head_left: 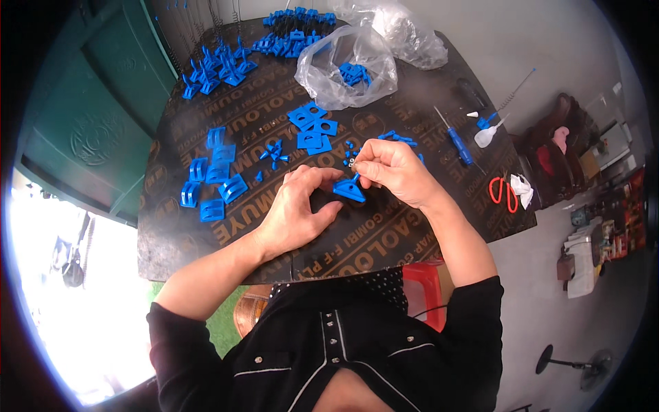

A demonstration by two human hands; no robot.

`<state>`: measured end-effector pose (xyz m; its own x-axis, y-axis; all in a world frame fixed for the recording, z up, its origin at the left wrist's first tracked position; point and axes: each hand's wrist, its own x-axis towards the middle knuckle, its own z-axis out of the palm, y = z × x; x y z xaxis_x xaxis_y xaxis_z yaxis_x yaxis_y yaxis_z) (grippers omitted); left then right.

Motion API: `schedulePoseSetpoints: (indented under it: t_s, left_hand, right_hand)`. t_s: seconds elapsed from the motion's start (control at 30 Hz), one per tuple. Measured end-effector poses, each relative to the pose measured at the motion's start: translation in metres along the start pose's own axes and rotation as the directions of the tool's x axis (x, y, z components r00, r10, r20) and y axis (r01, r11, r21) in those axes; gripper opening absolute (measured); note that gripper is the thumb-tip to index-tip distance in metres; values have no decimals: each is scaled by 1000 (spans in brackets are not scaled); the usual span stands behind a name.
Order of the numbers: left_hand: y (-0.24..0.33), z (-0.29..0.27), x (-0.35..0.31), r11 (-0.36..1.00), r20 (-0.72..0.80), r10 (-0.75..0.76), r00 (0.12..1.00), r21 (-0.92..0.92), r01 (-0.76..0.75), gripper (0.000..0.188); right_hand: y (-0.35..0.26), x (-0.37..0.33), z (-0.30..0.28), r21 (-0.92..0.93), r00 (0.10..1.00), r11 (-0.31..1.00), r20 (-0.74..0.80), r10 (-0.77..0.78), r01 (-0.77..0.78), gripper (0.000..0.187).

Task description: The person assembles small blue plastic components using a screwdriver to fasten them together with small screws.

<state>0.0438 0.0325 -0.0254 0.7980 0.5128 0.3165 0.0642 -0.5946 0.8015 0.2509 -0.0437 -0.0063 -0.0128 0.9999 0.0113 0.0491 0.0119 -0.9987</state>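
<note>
A small blue plastic part [349,191] with a wide base and a narrow stem is on the table in front of me. My left hand [296,209] curves around its left side, the thumb and forefinger tips closed at its edges. My right hand [392,172] pinches at the top of the stem, and its fingers hide what lies between them. Tiny blue pieces lie just beyond these fingertips. Blue pointed pieces [274,152] are scattered past my left hand. Curved blue pieces [233,187] lie to its left, and flat blue plates with holes [324,128] lie farther off.
Blue assemblies with springs [218,69] stand at the far left of the dark printed table [274,264]. An open plastic bag [312,82] holds blue parts at the back. On the right are a blue-handled screwdriver [460,147], a white-bodied tool [484,138] and red-handled scissors [511,199].
</note>
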Motion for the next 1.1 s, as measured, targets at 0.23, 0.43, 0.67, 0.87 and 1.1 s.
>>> schedulePoseSetpoints:
  t_s: [0.23,0.43,0.67,0.87,1.1]
  left_hand:
    - [4,-9,1,992,67,-32,997,-121,40,42]
    - [4,-5,0,944,106,-127,986,-293,153,40]
    - [9,-4,1,962,162,-105,981,-233,142,36]
    - [0,-4,-2,951,183,-143,973,-249,186,34]
    - [2,-1,0,884,223,-198,955,-379,272,31]
  right_hand:
    - [0,0,-3,-32,998,998,25,-54,54,12]
    - [0,-1,-3,-26,993,997,98,-65,68,9]
    - [3,0,-1,12,984,996,152,-92,91,10]
    - [5,5,5,-18,983,997,171,-74,78,10]
    - [8,2,2,-12,984,995,148,-101,104,9]
